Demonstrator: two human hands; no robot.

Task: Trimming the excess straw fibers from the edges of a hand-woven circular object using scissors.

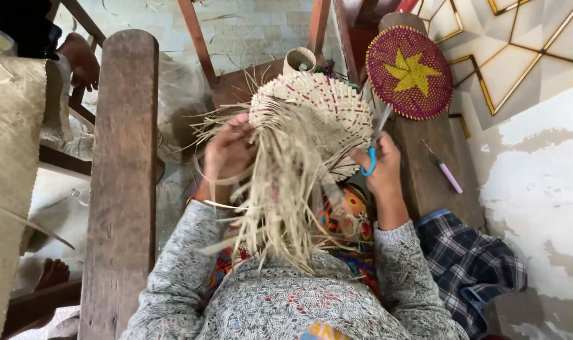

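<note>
- Left hand (228,151): raised in front of the chest, fingers curled and pinched together, grey knitted sleeve down to the wrist.
- Right hand (381,165): raised opposite, fingers closed in a grip, forearm bare below a pushed-back grey sleeve.

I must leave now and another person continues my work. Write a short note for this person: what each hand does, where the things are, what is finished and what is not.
Left hand: grips the woven straw piece at its left edge.
Right hand: holds blue-handled scissors, blades up against the piece's right edge.
Finished: the round woven part with pink stitches.
Left: long loose straw ends hang untrimmed over the lap.
Nearby: a finished purple fan with yellow star and a pink-handled tool on the wooden armrest.
</note>
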